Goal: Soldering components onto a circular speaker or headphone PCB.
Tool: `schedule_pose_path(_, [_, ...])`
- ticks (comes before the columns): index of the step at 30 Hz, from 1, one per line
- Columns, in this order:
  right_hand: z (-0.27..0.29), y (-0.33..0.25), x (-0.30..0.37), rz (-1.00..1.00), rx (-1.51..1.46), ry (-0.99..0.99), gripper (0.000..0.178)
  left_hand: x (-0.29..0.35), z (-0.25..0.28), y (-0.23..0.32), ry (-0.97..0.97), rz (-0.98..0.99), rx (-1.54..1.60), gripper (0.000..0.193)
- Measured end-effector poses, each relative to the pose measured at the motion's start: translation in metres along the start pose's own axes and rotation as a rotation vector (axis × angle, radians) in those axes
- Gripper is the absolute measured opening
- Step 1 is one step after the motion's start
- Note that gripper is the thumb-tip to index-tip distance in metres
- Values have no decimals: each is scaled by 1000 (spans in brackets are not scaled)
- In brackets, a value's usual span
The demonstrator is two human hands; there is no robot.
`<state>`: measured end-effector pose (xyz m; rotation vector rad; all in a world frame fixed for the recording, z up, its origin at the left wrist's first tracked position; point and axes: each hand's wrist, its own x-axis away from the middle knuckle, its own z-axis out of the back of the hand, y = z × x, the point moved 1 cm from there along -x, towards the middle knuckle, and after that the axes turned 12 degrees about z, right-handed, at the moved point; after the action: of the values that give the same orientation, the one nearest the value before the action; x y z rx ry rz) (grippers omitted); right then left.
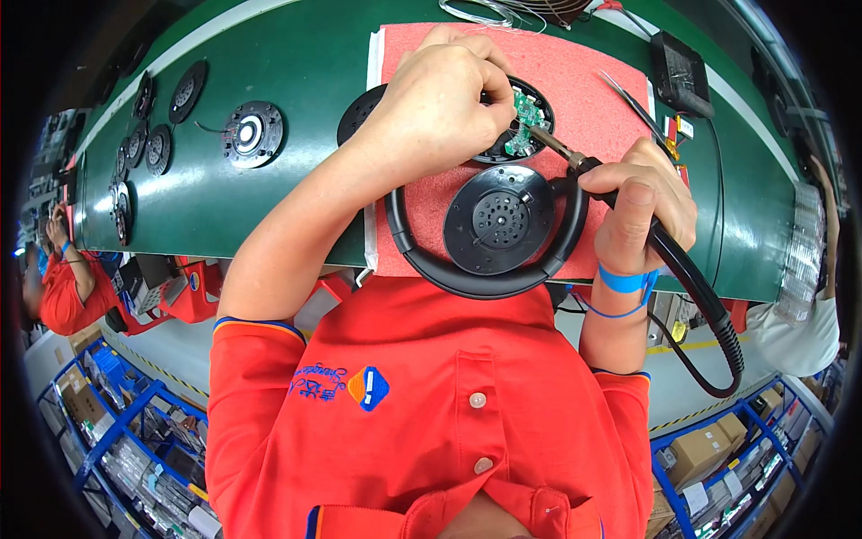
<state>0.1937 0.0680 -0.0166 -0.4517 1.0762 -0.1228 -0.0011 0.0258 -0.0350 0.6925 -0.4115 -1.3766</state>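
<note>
My right hand (645, 202) is wrapped round a soldering iron (575, 160), whose tip reaches a green circuit board (528, 121). The board sits in an open black headphone ear cup (541, 94) on a pink foam mat (417, 238). Over the cup's left side my left hand (453, 99) is closed in a pinch at the board; whatever lies between its fingertips is hidden. Nearer me, the curved black headband (485, 286) rests on the mat around a round black perforated disc (499, 220). Another dark perforated disc (359, 110) is partly covered by my left forearm.
Tweezers (634, 103) lie right of the cup, near a black box (680, 74). Several black speaker discs (158, 148) and one with a pale ring (252, 135) lie left on the green table (310, 54). Wire coils (485, 13) are at the back. People sit at both sides.
</note>
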Motion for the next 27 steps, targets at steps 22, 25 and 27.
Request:
schedule_pose_path(22, [2, 0, 1, 32, -22, 3, 29, -2, -2, -2, 49, -21, 38, 11])
schedule_pose_path(25, [2, 2, 3, 31, -14, 29, 31, -1, 1, 0, -31, 21, 13, 9])
schedule_pose_path(27, [1, 2, 3, 30, -12, 32, 31, -1, 1, 0, -24, 11, 12, 9])
